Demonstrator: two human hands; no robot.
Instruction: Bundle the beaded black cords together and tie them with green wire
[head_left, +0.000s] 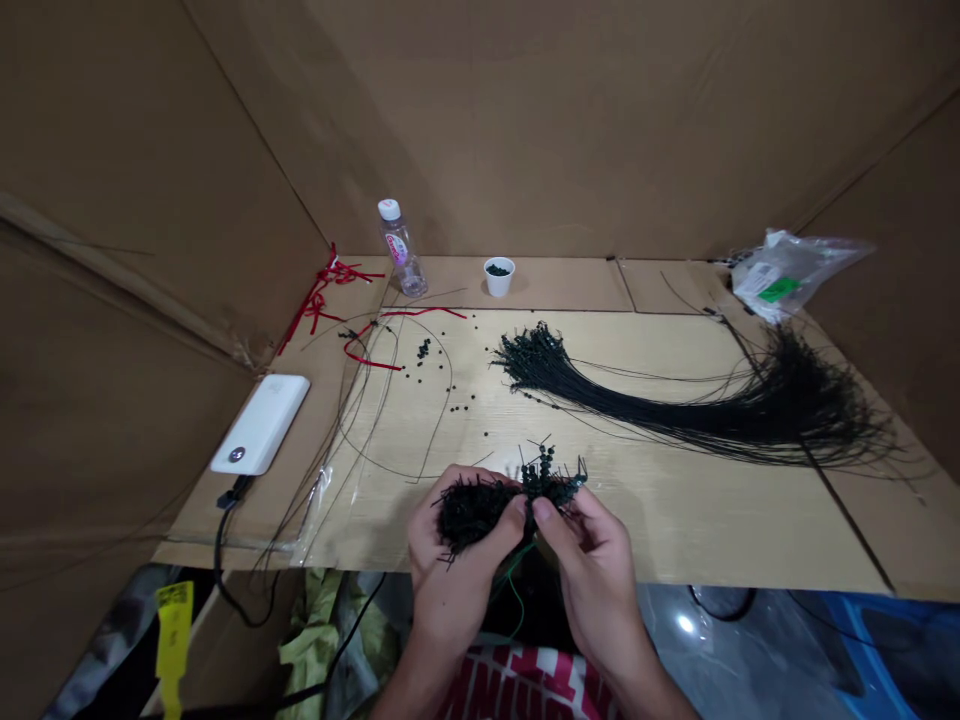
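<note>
Near the table's front edge, my left hand (457, 570) is closed around a dark bundle of beaded strands (472, 512), its bristly ends sticking out to the left. My right hand (596, 560) pinches the same bundle from the other side, thumb close to the left thumb. Dark green beads (546, 468) stand up above the fingertips. A thin green thread (516, 590) hangs below the hands. Behind them lies a long sheaf of black strands (660, 412), beaded at its left end and frayed at its right.
Loose dark beads (424, 348) are scattered left of the sheaf. A white cup (499, 280) of beads and a clear bottle (403, 250) stand at the back. Red ribbon (375, 363), a white power bank (261, 424) with a cable and a plastic bag (787, 275) lie around.
</note>
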